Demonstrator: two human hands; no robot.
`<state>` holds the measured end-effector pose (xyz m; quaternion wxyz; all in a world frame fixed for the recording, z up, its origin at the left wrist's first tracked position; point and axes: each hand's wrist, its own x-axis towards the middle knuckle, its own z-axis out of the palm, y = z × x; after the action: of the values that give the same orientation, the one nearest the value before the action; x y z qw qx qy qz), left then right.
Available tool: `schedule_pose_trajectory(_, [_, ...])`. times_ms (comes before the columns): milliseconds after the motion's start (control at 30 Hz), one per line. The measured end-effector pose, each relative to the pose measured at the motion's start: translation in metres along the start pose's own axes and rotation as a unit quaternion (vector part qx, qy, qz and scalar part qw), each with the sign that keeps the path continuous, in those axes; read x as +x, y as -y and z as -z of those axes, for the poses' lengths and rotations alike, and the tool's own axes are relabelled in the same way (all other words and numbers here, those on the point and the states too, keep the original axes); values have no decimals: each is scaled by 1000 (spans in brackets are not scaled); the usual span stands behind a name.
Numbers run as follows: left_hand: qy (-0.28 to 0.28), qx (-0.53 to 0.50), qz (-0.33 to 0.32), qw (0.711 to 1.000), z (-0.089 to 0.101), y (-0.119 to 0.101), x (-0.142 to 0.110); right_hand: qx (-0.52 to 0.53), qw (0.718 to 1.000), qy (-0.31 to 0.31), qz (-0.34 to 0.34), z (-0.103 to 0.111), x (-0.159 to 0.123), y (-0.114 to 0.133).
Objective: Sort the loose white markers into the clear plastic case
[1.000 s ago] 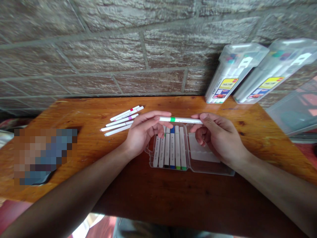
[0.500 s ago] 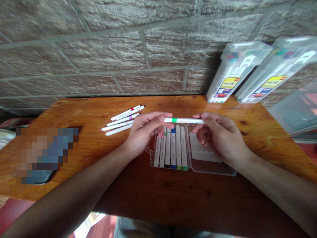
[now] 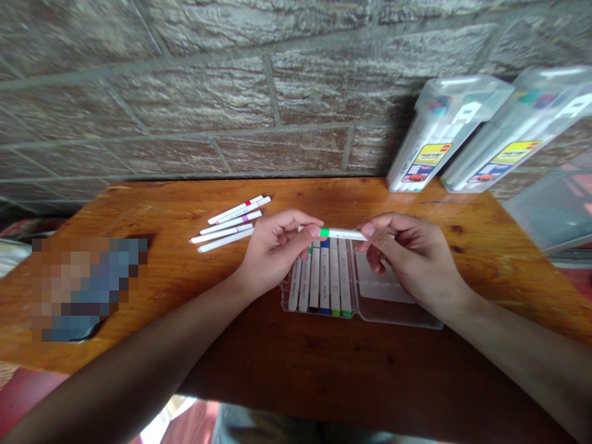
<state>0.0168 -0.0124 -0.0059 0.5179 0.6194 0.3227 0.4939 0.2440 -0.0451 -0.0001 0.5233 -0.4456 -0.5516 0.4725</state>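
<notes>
One slim white marker w/ green band (image 3: 345,234) is pinched by L hand (image 3: 272,250) near the band and by R hand (image 3: 407,256) at other end, held over open, clear plastic case (image 3: 398,312) w/ row of white markers (image 3: 324,283) inside. Loose white markers (image 3: 231,225) are spread on brown wooden table (image 3: 152,206) nr L hand.

Textured wall (image 3: 194,98) backs a wooden table (image 3: 152,209)

Behind the table, you face rough, grey-brown blocks (image 3: 300,151) split by grey mortar lines (image 3: 271,89). Light warms the table's left side; its near edge sinks into shadow. Below that edge, you see reddish floor (image 3: 201,425); past the right edge, a translucent surface (image 3: 548,206).
</notes>
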Motion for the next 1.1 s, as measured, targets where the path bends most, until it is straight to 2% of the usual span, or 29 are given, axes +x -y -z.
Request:
schedule_pose_trajectory(167, [15,60,-52,997,-3,-2,-4,-44,998,16,41,-2,-3,3])
schedule_pose_trajectory(367, [32,125,-83,988,-5,-1,-11,-108,988,6,114,-5,-8,-1])
schedule_pose_trajectory(567, [65,189,-103,974,-6,1,-16,-182,972,24,146,-3,-12,-1])
schedule_pose_trajectory(967, [137,222,-124,957,-1,-12,-17,-228,966,35,119,-3,-13,3])
schedule_pose_trajectory(1100, [144,228,-140,953,-1,-13,-16,-234,965,28,114,-4,-13,4])
